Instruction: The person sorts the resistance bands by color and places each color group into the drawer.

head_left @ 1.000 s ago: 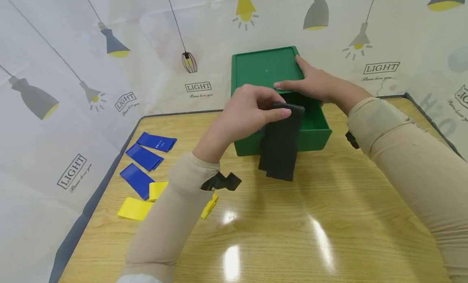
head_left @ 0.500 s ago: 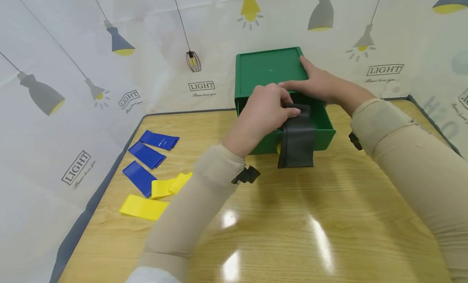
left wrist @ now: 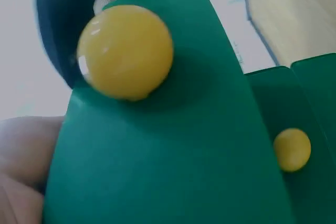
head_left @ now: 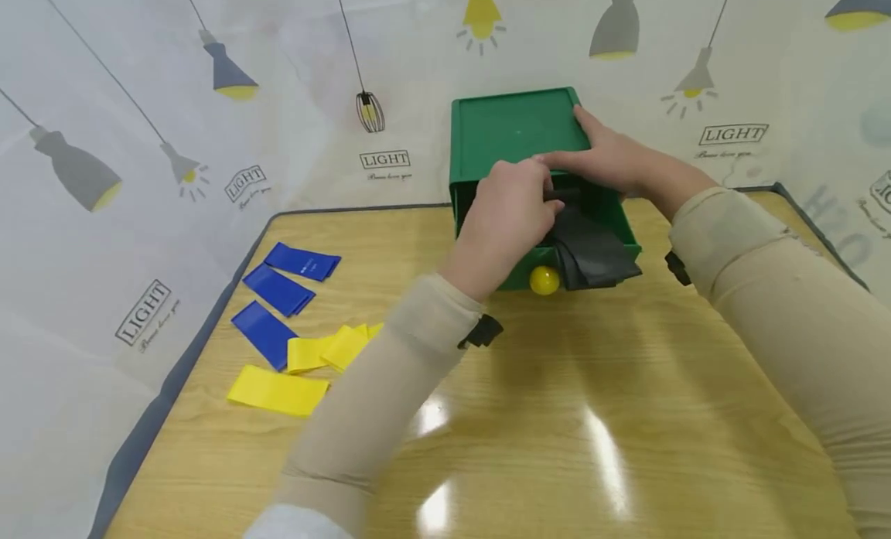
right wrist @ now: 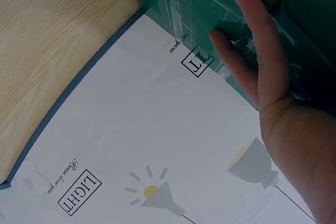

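Observation:
In the head view, my left hand (head_left: pixel 504 218) pinches a black resistance band (head_left: pixel 595 253) over the pulled-out drawer (head_left: pixel 629 233) of a green drawer box (head_left: pixel 518 133). The band's loose end drapes over the drawer's front edge, beside a round yellow knob (head_left: pixel 544 281). That knob (left wrist: pixel 126 51) looms large in the left wrist view, where part of my left hand (left wrist: pixel 21 166) shows at the left edge. My right hand (head_left: pixel 612 158) rests against the box's upper right corner, its extended fingers (right wrist: pixel 273 66) along the green side in the right wrist view. The drawer's inside is mostly hidden.
Blue resistance bands (head_left: pixel 278 289) lie on the left of the wooden table (head_left: pixel 529 431). Yellow bands (head_left: pixel 278 390) lie nearer, partly behind my left sleeve. A wall covering (head_left: pixel 292 98) with printed lamps stands behind the box. A second yellow knob (left wrist: pixel 292 149) shows in the left wrist view.
My left hand has moved right and inward over the drawer with the black band, whose hanging end now lies across the drawer front. The yellow knob has come into view. My right hand stays put.

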`<action>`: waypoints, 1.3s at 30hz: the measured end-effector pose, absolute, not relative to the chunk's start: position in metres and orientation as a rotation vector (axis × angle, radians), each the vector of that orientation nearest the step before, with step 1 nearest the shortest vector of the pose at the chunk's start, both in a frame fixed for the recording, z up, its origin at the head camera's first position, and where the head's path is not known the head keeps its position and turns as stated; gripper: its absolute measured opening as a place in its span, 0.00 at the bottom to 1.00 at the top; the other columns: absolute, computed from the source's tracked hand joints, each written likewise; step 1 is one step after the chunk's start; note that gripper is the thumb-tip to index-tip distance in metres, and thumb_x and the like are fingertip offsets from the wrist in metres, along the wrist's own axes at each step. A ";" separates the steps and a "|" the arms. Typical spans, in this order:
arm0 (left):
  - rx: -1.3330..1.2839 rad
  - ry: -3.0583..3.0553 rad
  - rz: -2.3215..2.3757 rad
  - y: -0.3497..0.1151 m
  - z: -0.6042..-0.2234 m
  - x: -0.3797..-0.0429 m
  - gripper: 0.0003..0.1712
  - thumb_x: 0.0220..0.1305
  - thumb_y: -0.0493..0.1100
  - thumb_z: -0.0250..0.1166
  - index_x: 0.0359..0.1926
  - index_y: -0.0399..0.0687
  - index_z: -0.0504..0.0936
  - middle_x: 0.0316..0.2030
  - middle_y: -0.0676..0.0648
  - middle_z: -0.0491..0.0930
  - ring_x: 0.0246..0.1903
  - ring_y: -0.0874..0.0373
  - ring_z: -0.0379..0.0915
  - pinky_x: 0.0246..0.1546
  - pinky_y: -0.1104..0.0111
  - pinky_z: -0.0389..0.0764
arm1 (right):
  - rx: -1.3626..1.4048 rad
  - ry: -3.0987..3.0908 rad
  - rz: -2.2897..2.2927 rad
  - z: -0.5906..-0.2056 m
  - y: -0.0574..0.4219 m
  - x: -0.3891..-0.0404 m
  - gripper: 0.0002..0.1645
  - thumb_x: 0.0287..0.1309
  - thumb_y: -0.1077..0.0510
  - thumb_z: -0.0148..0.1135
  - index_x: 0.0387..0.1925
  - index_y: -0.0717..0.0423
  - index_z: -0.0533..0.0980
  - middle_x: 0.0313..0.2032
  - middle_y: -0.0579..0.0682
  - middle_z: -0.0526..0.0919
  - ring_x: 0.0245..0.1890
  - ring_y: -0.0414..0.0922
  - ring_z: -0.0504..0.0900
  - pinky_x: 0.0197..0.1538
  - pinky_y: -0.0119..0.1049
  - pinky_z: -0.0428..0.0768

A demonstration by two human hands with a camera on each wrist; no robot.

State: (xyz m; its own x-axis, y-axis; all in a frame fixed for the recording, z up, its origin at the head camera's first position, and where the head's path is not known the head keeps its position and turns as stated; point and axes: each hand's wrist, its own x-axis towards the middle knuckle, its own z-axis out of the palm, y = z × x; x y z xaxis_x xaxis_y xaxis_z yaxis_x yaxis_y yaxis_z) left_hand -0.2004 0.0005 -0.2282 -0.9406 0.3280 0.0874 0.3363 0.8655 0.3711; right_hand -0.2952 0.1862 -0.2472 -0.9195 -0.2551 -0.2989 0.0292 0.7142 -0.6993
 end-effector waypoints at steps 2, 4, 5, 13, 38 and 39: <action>-0.589 -3.067 -0.622 -0.004 -0.221 -0.202 0.10 0.77 0.48 0.67 0.49 0.48 0.86 0.41 0.51 0.87 0.32 0.61 0.83 0.35 0.73 0.83 | -0.185 2.540 -1.053 -0.246 0.185 -0.295 0.69 0.66 0.21 0.53 0.79 0.27 0.13 0.86 0.59 0.25 0.82 0.75 0.49 0.71 0.80 0.64; -0.651 -3.125 -0.603 -0.007 -0.211 -0.205 0.09 0.76 0.46 0.65 0.50 0.47 0.85 0.42 0.50 0.86 0.32 0.60 0.84 0.36 0.71 0.82 | -0.194 2.539 -1.042 -0.246 0.185 -0.296 0.68 0.67 0.21 0.51 0.78 0.27 0.12 0.86 0.60 0.24 0.82 0.75 0.50 0.71 0.79 0.64; -0.692 -3.153 -0.596 -0.008 -0.205 -0.207 0.09 0.77 0.44 0.64 0.50 0.47 0.85 0.42 0.49 0.86 0.31 0.60 0.84 0.37 0.71 0.82 | -0.197 2.538 -1.032 -0.245 0.186 -0.296 0.67 0.67 0.21 0.50 0.78 0.28 0.12 0.85 0.60 0.24 0.82 0.75 0.50 0.72 0.79 0.64; -0.912 -3.227 -0.502 -0.007 -0.183 -0.226 0.11 0.75 0.46 0.69 0.53 0.49 0.87 0.54 0.49 0.87 0.38 0.61 0.87 0.52 0.70 0.84 | -0.213 2.543 -1.007 -0.246 0.188 -0.296 0.64 0.70 0.24 0.46 0.79 0.30 0.12 0.85 0.57 0.21 0.83 0.74 0.46 0.70 0.80 0.65; -0.626 -3.111 -0.321 0.012 -0.219 -0.238 0.12 0.72 0.58 0.69 0.50 0.66 0.92 0.52 0.59 0.89 0.44 0.59 0.84 0.41 0.60 0.86 | -0.195 2.548 -1.032 -0.247 0.187 -0.294 0.65 0.68 0.23 0.49 0.79 0.28 0.13 0.86 0.56 0.25 0.83 0.71 0.49 0.73 0.75 0.66; -0.607 -3.115 -0.342 0.013 -0.219 -0.238 0.11 0.73 0.58 0.69 0.49 0.66 0.93 0.51 0.59 0.89 0.44 0.59 0.84 0.41 0.61 0.86 | -0.192 2.548 -1.031 -0.247 0.188 -0.294 0.65 0.68 0.23 0.49 0.79 0.28 0.13 0.86 0.56 0.25 0.83 0.71 0.50 0.73 0.75 0.66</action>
State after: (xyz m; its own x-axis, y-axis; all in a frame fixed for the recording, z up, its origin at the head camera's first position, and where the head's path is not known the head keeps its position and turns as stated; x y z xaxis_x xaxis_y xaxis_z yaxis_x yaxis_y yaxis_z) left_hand -0.2380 0.0130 -0.2190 -0.9264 0.3764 -0.0085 0.3656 0.9048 0.2183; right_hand -0.2945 0.1880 -0.2474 -0.9172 -0.2648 -0.2978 0.0169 0.7208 -0.6929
